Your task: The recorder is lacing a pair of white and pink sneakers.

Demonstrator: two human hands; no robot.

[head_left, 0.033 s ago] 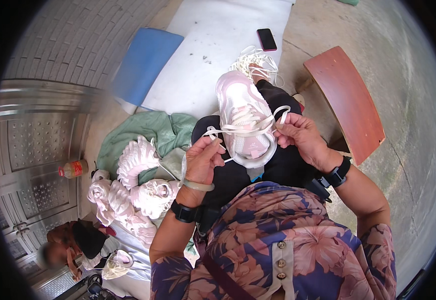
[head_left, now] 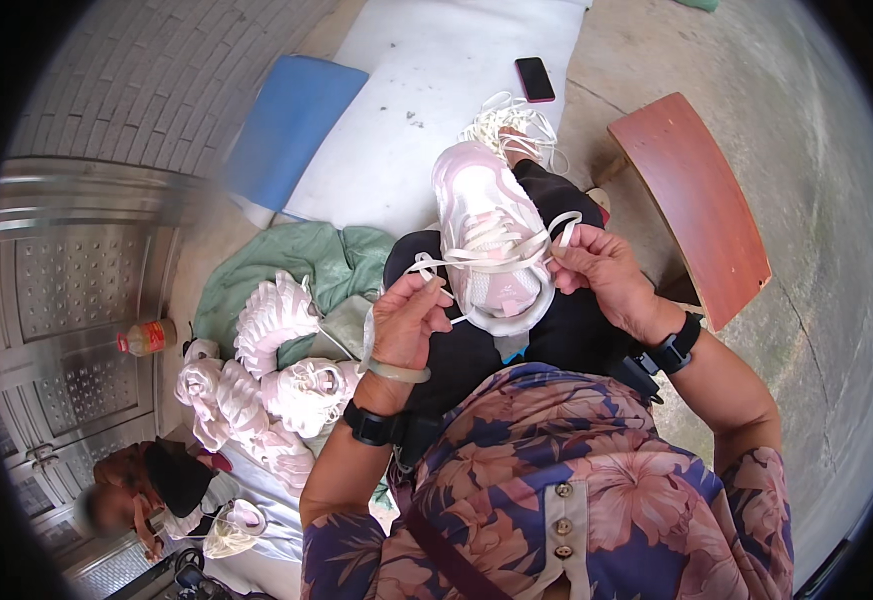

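A white and pale pink sneaker (head_left: 482,215) rests on my lap, its toe pointing away from me and its heel opening towards me. Flat cream shoelaces (head_left: 497,262) cross over its tongue and stretch out to both sides. On the left, my left hand (head_left: 410,318) is closed, pinching one lace between thumb and fingers. Beyond the shoe's right edge, my right hand (head_left: 605,278) pinches the other lace, which makes a standing loop above the fingers. Neither hand's fingertips show fully.
Several similar sneakers (head_left: 275,315) lie heaped at left by a green cloth (head_left: 247,265). Loose laces (head_left: 517,125) and a phone (head_left: 535,79) lie ahead on a white sheet (head_left: 397,130). A wooden bench (head_left: 697,200) stands right; another person (head_left: 162,485) sits lower left, near a bottle (head_left: 147,338).
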